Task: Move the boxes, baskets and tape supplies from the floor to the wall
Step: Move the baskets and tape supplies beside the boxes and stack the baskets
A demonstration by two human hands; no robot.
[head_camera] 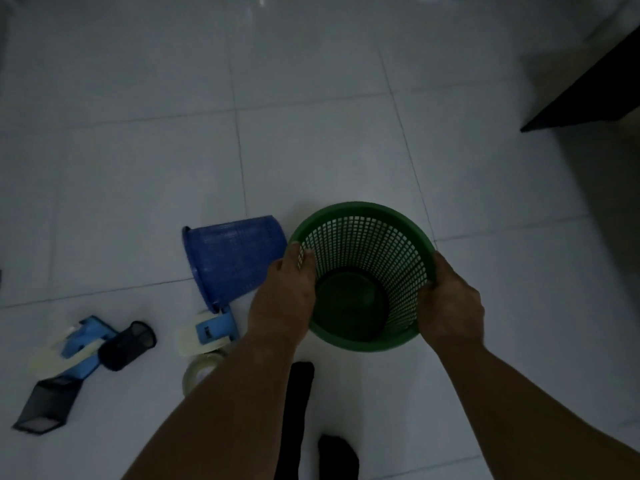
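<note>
The green basket (374,244) stands upright with its mouth open to the camera, held by its rim on both sides: the left grip (282,299) curls over the left edge and the right grip (450,306) wraps the right edge. Whether it rests on the tiled floor (138,168) or is lifted I cannot tell.

Just beside it on the left a blue basket (232,258) lies on its side. Below that lie a blue tape dispenser (211,329) and a clear tape roll (199,372), the roll partly hidden by the left forearm. Farther left lie a second dispenser (76,344), a black mesh cup (126,344) and a black mesh box (48,405).

Dark furniture (595,88) is cut off at the upper right. The dim light blurs fine detail.
</note>
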